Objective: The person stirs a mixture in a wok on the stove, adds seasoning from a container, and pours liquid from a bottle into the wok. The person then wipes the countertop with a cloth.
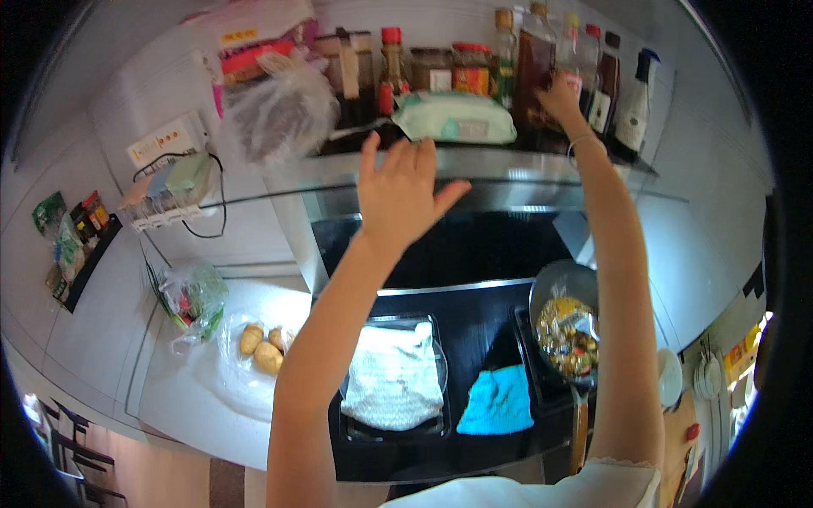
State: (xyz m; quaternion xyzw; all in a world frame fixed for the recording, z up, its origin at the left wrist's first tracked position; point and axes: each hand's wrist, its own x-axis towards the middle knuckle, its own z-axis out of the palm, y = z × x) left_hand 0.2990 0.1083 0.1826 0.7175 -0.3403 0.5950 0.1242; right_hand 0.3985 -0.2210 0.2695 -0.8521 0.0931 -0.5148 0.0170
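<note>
My left hand [400,190] is raised with its fingers spread and holds nothing. Its fingertips are at the front edge of the range hood top [483,166], just below a pale green wipes packet [454,119]. My right hand [562,101] reaches among the bottles on the hood top. It is nearest to a large bottle of dark liquid [533,63] and a clear bottle with a yellow cap [570,47]. Its fingers are partly hidden, so any grip is unclear. Below my right arm, a wok [547,286] with cooked food and a metal spatula [584,322] sits on the stove.
A white cloth [397,381] covers the left burner; a blue cloth [497,401] lies beside it. Potatoes [268,357] in plastic and bagged greens [203,298] rest on the left counter. The wok handle [578,432] points towards me. A cutting board [674,444] lies at right.
</note>
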